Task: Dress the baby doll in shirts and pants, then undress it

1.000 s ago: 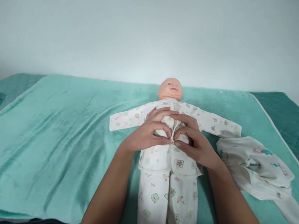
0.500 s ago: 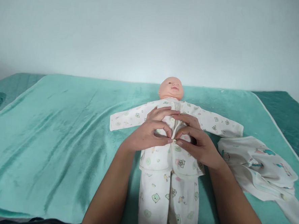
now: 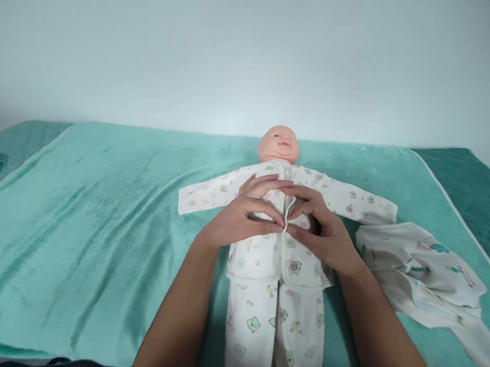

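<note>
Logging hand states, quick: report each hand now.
Left hand: closed, pinching the shirt's front edge.
Right hand: curled beside that edge; whether it grips cannot be told.

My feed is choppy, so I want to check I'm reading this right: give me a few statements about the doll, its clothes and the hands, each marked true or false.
1. The left hand and right hand are both at the front of the shirt. True.
2. The doll lies face down. False: it lies face up.
3. The trousers carry a printed pattern. True.
4. The loose garment lies on the left hand's side. False: it is on the right hand's side.
5. The blanket is red. False: it is green.
6. The doll is bareheaded. True.
</note>
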Demonstrator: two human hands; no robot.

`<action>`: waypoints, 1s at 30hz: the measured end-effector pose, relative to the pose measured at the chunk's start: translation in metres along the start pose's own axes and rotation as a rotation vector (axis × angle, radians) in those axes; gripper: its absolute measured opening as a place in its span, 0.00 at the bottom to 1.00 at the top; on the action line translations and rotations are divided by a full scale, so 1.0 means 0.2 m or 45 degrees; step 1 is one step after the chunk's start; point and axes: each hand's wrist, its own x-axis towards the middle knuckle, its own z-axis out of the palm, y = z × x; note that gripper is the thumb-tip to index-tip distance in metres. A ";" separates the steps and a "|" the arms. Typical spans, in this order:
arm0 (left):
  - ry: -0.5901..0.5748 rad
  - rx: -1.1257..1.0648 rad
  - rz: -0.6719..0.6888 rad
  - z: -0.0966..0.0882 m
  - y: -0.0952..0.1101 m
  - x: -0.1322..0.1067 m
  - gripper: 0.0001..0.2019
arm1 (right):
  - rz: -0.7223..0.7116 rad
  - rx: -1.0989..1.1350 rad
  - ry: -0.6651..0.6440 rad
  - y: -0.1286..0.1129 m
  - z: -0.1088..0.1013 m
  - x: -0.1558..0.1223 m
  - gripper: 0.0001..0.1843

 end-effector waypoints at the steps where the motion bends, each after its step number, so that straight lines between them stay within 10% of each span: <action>1: 0.003 0.017 0.010 0.00 0.00 0.00 0.02 | 0.006 -0.001 -0.001 0.00 0.00 0.00 0.08; 14: 0.097 -0.296 0.008 0.00 -0.05 -0.01 0.07 | -0.118 -0.269 -0.075 -0.01 0.00 -0.01 0.18; 23: 1.136 -1.085 -0.163 -0.03 -0.20 -0.01 0.12 | -0.178 -0.441 -0.183 -0.02 -0.02 -0.02 0.18; 30: 0.915 -0.532 -0.275 0.08 -0.15 0.05 0.10 | -0.101 -0.274 -0.106 -0.01 0.00 -0.03 0.05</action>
